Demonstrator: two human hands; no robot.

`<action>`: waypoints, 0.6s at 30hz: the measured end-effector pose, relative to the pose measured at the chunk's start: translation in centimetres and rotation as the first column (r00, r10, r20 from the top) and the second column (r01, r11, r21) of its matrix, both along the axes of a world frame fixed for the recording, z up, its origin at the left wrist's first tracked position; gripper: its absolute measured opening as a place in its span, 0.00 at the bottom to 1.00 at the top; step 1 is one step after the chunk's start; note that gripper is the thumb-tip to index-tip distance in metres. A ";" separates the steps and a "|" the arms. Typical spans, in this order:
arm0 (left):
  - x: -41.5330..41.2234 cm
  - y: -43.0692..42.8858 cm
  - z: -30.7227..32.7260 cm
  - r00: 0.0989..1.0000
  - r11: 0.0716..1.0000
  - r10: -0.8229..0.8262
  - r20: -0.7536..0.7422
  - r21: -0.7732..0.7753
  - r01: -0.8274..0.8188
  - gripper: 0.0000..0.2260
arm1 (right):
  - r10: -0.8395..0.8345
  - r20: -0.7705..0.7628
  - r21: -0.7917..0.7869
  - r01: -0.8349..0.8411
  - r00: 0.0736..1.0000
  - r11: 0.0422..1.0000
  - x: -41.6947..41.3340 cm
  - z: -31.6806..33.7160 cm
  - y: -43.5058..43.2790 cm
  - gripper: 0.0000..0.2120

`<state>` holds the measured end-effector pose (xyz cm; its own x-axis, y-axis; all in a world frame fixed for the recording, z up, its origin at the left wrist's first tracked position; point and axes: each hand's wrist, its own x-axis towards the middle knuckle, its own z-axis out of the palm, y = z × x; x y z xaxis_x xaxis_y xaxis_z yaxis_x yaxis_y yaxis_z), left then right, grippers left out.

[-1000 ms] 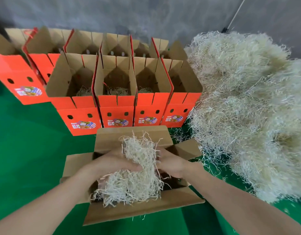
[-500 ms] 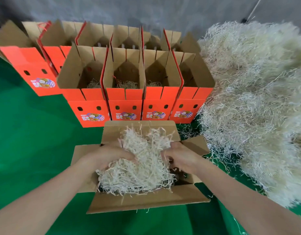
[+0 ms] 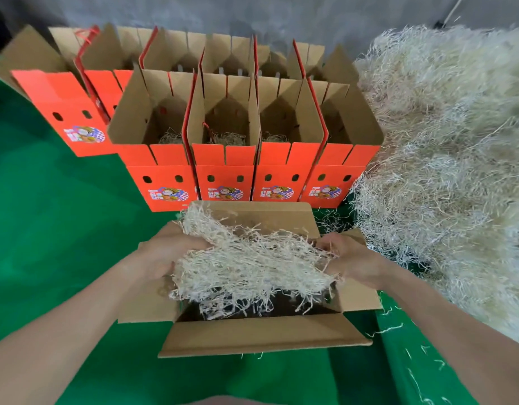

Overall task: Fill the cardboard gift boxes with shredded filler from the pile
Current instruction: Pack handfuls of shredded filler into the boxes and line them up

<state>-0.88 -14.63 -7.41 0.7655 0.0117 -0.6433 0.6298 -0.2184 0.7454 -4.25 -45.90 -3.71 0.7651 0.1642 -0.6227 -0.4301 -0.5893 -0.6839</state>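
Observation:
An open brown cardboard box [image 3: 261, 336] sits on the green surface right in front of me, flaps spread. Over its opening I hold a wide clump of pale shredded filler [image 3: 246, 258]. My left hand [image 3: 167, 252] grips the clump's left end and my right hand [image 3: 350, 258] grips its right end. The box's inside under the clump looks dark. A big pile of the same filler [image 3: 451, 159] lies at the right.
Behind the brown box stand two rows of open orange gift boxes [image 3: 223, 176]; some front ones have a little filler at the bottom. Another orange box [image 3: 65, 112] stands at the far left. Loose strands [image 3: 410, 372] litter the green cover [image 3: 48, 229].
My hands have moved apart and stretched the clump wider over the box. The view has shifted closer and a little to the left.

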 end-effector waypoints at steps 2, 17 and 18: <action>0.2 -0.3 -0.2 0.999 0.999 -0.036 -0.007 0.021 0.036 0.45 | -0.009 0.048 0.067 0.006 0.999 0.998 0.0 0.1 0.5 0.25; -1.1 -2.4 0.1 0.985 0.987 -0.158 -0.070 0.005 0.159 0.54 | 0.202 -0.065 -0.202 -0.211 0.977 0.956 -0.5 -1.6 2.0 0.37; -1.1 -2.7 0.0 0.979 0.983 -0.183 -0.084 -0.025 0.182 0.55 | 0.147 -0.073 -0.077 -0.153 0.986 0.985 -0.4 -1.3 2.2 0.44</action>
